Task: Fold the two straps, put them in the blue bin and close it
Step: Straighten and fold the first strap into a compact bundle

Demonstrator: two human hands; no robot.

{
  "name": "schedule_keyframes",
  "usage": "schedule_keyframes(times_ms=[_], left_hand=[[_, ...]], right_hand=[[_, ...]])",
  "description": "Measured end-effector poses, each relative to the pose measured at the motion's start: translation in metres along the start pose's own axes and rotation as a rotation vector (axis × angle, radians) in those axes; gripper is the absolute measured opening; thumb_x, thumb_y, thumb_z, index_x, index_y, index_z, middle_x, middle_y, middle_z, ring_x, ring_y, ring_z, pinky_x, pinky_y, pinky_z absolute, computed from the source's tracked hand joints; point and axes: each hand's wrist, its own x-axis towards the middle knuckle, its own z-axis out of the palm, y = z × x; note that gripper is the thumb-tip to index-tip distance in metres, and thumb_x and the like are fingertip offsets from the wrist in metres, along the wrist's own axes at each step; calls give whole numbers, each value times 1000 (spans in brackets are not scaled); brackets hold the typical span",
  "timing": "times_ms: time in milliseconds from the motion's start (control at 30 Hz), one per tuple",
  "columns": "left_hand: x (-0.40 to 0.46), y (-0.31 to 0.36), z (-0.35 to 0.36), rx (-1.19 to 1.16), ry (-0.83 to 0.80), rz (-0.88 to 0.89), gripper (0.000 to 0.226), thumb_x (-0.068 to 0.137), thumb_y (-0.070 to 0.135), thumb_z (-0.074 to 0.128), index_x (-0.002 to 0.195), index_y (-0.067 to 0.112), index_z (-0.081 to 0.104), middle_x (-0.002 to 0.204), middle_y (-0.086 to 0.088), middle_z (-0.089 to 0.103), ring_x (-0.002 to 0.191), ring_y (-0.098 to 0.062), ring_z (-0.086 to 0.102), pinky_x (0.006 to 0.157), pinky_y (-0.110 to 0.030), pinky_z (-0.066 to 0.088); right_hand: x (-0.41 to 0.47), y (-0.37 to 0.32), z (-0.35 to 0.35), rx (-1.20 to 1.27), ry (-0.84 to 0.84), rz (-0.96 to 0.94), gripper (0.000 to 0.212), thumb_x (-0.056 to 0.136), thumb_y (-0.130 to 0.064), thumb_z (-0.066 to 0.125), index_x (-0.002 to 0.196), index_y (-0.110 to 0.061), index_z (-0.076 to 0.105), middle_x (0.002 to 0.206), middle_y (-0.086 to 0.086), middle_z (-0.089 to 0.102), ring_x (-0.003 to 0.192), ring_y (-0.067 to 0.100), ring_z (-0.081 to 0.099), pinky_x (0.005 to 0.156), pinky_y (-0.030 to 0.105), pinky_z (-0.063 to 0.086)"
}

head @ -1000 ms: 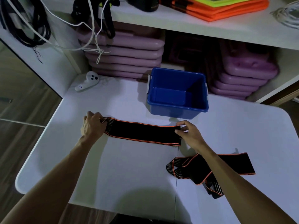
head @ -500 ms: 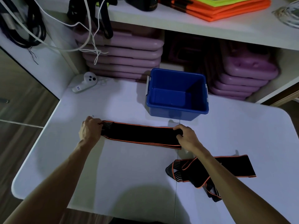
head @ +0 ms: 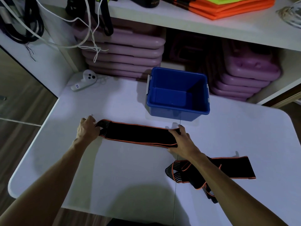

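A black strap with orange edges (head: pixel 136 133) lies stretched flat across the white table (head: pixel 114 176), just in front of the blue bin (head: pixel 177 110). My left hand (head: pixel 87 129) pinches its striped left end. My right hand (head: pixel 180 141) grips its right end, fingers over the top and thumb at the near edge. The bin stands open with nothing inside; no lid for it is in view. A second black and orange strap (head: pixel 231 168) lies crumpled at the right, partly hidden under my right forearm.
A white handheld controller (head: pixel 84 79) lies at the table's back left corner. Stacks of purple cases (head: pixel 123 51) fill the shelf behind the bin. White cords (head: pixel 91 30) hang from the upper shelf, and folded orange fabric (head: pixel 228 7) lies on it.
My right hand has slid over the strap's right end and closed around it. The left hand stays on the left end. The view has shifted slightly.
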Motion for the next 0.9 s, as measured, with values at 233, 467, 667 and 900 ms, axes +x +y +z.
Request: schedule_keyframes(times_ms=[233, 467, 667, 900], left_hand=[[5, -15, -7, -114, 97, -14, 18, 74, 15, 75, 90, 12, 68, 90, -24, 67, 83, -44, 64, 81, -45, 53], [11, -19, 1, -220, 103, -78, 14, 74, 22, 70, 86, 19, 64, 78, -16, 70, 61, -30, 69, 69, -43, 59], [22, -29, -11, -281, 203, -149, 20, 70, 5, 58, 82, 19, 67, 76, -21, 70, 70, -34, 70, 74, -47, 59], [16, -29, -10, -444, 192, -230, 47, 67, 38, 67, 109, 21, 55, 114, -19, 57, 93, -36, 63, 89, -48, 53]], right_hand=[[-1, 5, 1, -242, 25, -119, 74, 78, -49, 72, 137, -21, 39, 143, 5, 31, 124, 28, 39, 97, 45, 48], [-6, -2, 14, -253, 3, -253, 62, 79, -37, 70, 131, -16, 42, 133, 5, 40, 119, 29, 38, 91, 40, 50], [-15, -10, 23, -265, 5, -307, 55, 81, -36, 66, 128, -16, 44, 128, 8, 41, 113, 29, 40, 82, 42, 52], [-25, -21, 33, -195, -26, -308, 75, 79, -56, 66, 137, -17, 39, 136, 8, 38, 121, 28, 36, 92, 44, 50]])
